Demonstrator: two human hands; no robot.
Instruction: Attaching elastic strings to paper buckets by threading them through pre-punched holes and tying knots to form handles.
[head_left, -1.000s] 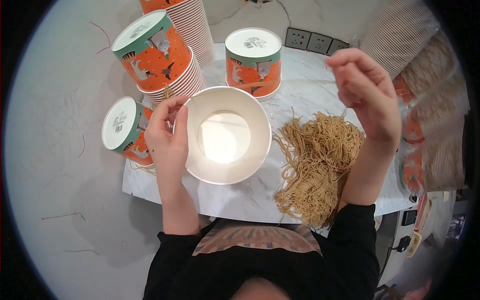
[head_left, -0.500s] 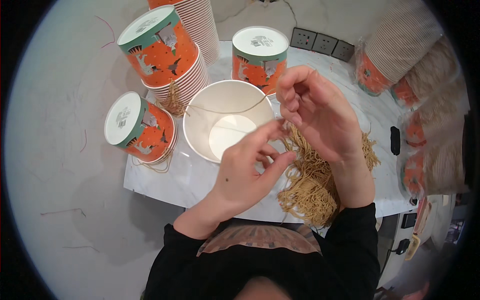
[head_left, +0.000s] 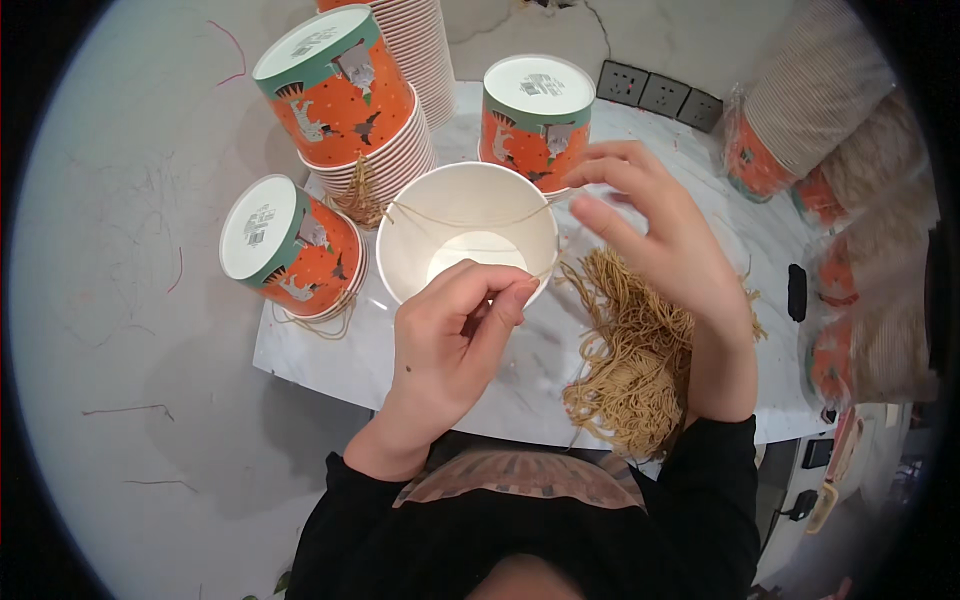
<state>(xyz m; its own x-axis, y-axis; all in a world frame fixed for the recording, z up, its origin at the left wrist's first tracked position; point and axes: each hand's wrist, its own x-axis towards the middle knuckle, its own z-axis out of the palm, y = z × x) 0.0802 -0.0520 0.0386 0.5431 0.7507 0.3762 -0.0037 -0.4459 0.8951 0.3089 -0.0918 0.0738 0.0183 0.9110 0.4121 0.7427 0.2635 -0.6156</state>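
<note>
A large white paper bucket [head_left: 405, 262] stands upside up on the table, its mouth facing me. Thin tan cord [head_left: 460, 222] runs across the mouth from the left rim toward the right rim. My left hand [head_left: 440, 345] is in front of the near rim, thumb and forefinger pinched on a strand of the cord. Over the right side of the bucket, my right hand [head_left: 665, 235] has its fingers and thumb apart, slightly blurred. A tangled heap of tan cord [head_left: 630, 370] lies below my right hand, partly covered by that forearm.
Upside-down orange paper buckets with green bands stand around: a nested stack [head_left: 335, 100] at the back left, one at the left [head_left: 300, 255], one at the back [head_left: 540, 125]. Plastic-wrapped stacks [head_left: 790, 110] line the right side. Wall sockets [head_left: 660, 95] sit behind.
My left hand has drawn back leftward and its fingers have closed on the cord. My right hand has spread its fingers and turned over. The whole view has shifted slightly.
</note>
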